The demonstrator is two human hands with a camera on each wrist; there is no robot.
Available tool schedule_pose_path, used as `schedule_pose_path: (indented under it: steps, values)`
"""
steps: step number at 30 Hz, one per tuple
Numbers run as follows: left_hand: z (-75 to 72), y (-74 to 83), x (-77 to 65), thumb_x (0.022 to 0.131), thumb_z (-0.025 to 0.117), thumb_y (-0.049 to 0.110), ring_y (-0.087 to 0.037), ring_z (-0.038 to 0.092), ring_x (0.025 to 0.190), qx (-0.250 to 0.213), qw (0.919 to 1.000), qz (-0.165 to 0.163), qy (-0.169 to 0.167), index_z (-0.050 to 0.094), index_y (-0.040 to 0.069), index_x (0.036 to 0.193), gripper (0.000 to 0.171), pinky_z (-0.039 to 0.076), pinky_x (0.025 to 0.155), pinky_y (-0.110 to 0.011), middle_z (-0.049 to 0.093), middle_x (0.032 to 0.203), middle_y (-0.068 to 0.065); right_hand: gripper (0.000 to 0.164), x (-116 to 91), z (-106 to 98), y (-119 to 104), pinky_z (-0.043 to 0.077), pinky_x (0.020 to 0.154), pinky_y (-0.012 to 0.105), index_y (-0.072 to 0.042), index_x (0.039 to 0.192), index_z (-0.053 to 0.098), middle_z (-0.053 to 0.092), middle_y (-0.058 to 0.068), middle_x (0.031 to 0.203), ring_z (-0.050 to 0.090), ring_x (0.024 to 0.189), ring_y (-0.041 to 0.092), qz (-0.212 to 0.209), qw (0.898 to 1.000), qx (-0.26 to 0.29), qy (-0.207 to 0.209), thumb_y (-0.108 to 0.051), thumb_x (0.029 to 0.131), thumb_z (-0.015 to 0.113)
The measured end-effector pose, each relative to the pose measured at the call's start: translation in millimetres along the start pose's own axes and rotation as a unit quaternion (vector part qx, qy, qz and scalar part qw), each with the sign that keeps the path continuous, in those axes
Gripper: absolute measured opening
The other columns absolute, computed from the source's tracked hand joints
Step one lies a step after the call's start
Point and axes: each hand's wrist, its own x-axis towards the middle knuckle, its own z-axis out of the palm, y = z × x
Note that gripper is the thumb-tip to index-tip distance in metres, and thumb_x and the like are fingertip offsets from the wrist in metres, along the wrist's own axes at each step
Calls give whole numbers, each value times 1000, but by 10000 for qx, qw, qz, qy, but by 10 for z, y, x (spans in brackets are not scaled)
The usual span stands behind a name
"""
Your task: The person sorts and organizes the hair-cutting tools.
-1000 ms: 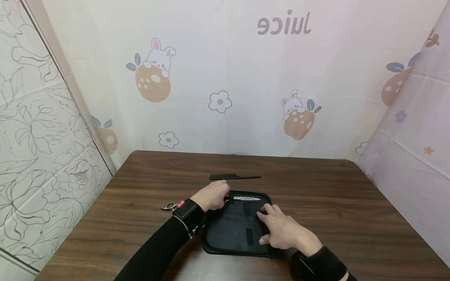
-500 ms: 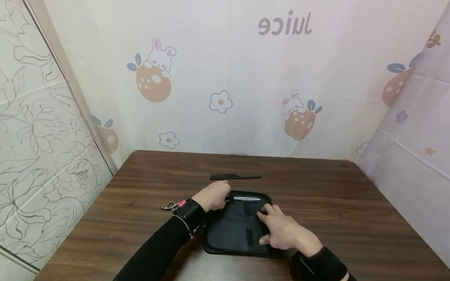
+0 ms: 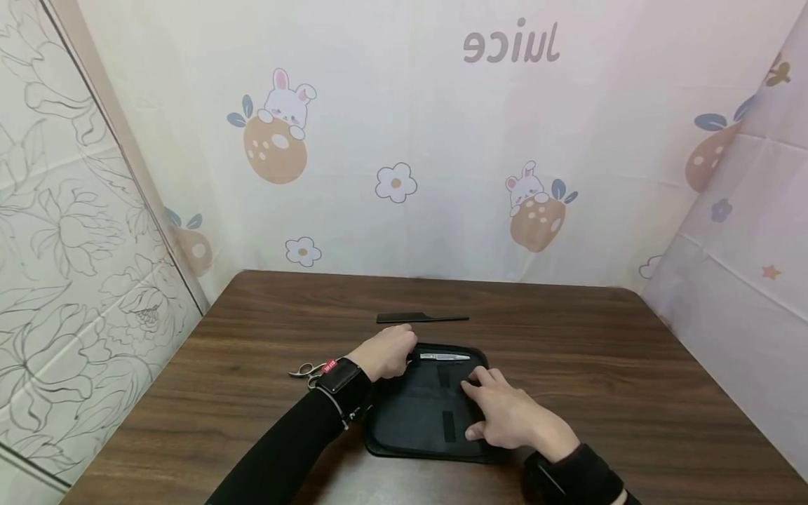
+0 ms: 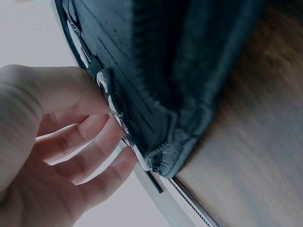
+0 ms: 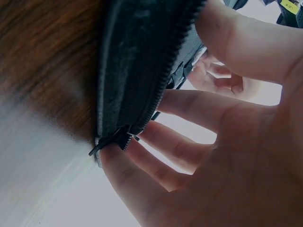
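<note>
A black zip case lies unfolded on the table. My left hand is at its far left corner, thumb and fingertips pinching the silver handle of a pair of scissors. Their blade lies along the far side of the case, past a dark strap; most of the handle is hidden by my hand in the head view. My right hand rests on the case's right edge with its fingers spread. In the right wrist view its fingertips touch the zipper rim.
A second pair of silver scissors lies left of the case, partly behind my left wrist. A black comb lies beyond the case on the wooden table. A patterned curtain hangs behind the table.
My left hand has moved slightly to the right, and the scissors' blade has slid a little the same way along the case. The right hand has stayed in place.
</note>
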Motion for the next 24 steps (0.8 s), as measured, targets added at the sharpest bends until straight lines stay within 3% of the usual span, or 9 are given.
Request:
schedule_pose_path:
  steps: [10,17,24]
  values:
    - [25,-42,-22,80,64,6,-12,49,79,-228,9997,22,75,65,11,93,14,43,69,-23,52,90,-1,70,-6,4,1,44,69,41,-2,131,46,37,8,128,34,113,23,-50,10000,-5,54,-38,76,71]
    - [-27,-73,-98,79,66,16,-11,47,73,-36,9993,-229,308,63,15,89,11,43,60,-27,48,86,3,71,0,6,5,42,64,37,-2,131,45,37,8,128,34,110,22,-60,10000,-44,44,-38,76,71]
    - [-45,-133,-110,77,66,22,-11,47,73,-113,9986,-499,163,62,16,84,10,43,61,-30,51,83,5,71,14,-3,-1,42,64,36,-3,131,46,37,7,127,34,109,22,-25,10000,-87,35,-39,75,71]
